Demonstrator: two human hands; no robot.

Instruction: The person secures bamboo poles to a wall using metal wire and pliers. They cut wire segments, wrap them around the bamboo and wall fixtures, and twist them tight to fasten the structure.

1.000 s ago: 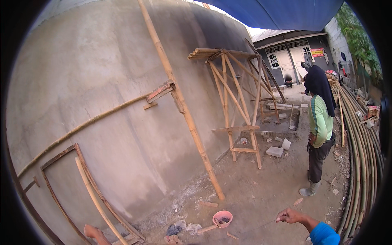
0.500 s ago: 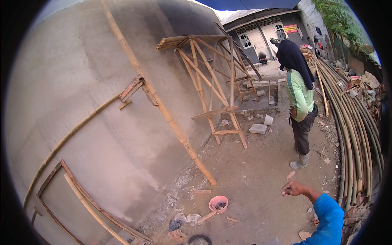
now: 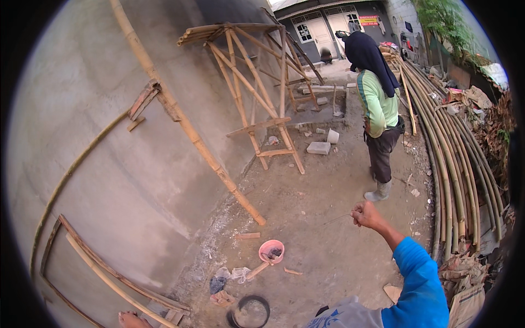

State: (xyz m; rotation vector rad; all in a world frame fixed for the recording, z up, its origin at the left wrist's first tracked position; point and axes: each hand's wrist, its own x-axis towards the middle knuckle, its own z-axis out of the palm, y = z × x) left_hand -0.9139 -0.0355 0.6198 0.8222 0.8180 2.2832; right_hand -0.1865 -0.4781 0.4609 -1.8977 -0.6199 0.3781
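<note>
Held out to the right, my right hand (image 3: 365,214) is closed in a pinch on a thin dark wire (image 3: 337,220). The wire's strand runs leftward from my fingers and fades against the ground. A black coil of wire (image 3: 267,309) lies near the lower edge, on the dirt. At the lower left, my left hand (image 3: 134,320) is partly in view beside a bent bamboo strip (image 3: 112,276); its fingers are mostly cut off, so I cannot tell what they hold. A pink bucket (image 3: 280,244) with dark stuff inside stands on the ground between my hands.
A person (image 3: 377,104) in a green shirt and boots stands ahead. Bamboo scaffolding (image 3: 257,93) and a leaning bamboo pole (image 3: 202,147) stand by the plastered wall (image 3: 136,180). Long bamboo poles (image 3: 443,158) lie along the right. A grey block (image 3: 318,148) rests near the scaffold.
My view has shifted, and the scene sits further left and higher. My left hand and more of the black coil have come into view. My right hand still pinches the wire.
</note>
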